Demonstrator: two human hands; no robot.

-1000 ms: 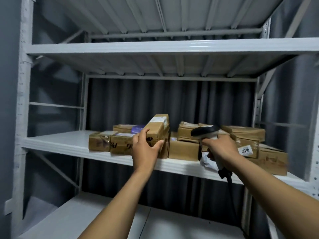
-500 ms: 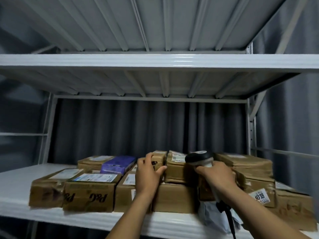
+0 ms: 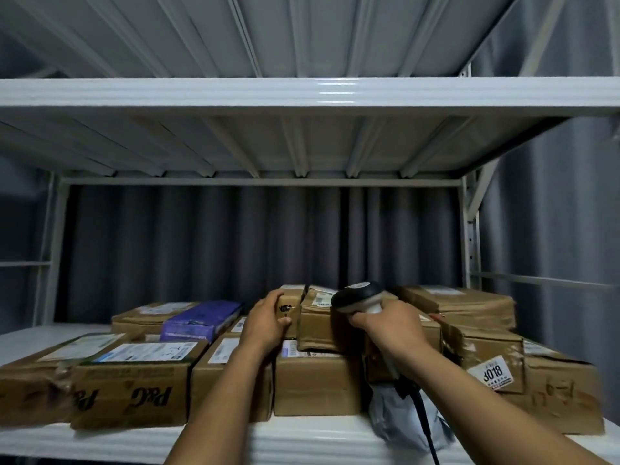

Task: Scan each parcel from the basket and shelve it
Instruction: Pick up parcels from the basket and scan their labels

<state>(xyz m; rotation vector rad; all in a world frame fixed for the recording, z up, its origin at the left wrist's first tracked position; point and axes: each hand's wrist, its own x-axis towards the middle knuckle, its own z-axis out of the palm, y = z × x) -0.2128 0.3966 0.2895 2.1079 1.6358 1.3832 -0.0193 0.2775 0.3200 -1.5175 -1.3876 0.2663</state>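
A narrow brown cardboard parcel [image 3: 290,305] lies on top of other boxes in the middle of the white metal shelf [image 3: 268,441]. My left hand [image 3: 266,322] grips its near end, fingers curled over the top and thumb at the side. My right hand [image 3: 391,325] holds a black and white barcode scanner [image 3: 359,295] by its handle, just right of that parcel; its black cable [image 3: 424,421] hangs down over the shelf edge. The scanner head hovers over a taped brown box [image 3: 315,325].
Several brown boxes fill the shelf: one printed P&G [image 3: 131,387] at front left, a purple parcel [image 3: 201,318] behind it, one labelled 3018 [image 3: 493,367] at right. A grey plastic mailer [image 3: 402,421] lies at the front edge. An upper shelf [image 3: 302,95] spans overhead. Dark curtain behind.
The view has come closer to the shelf. My left hand has set the narrow parcel down flat on top of the boxes and pushed it further back. My right hand keeps the scanner.
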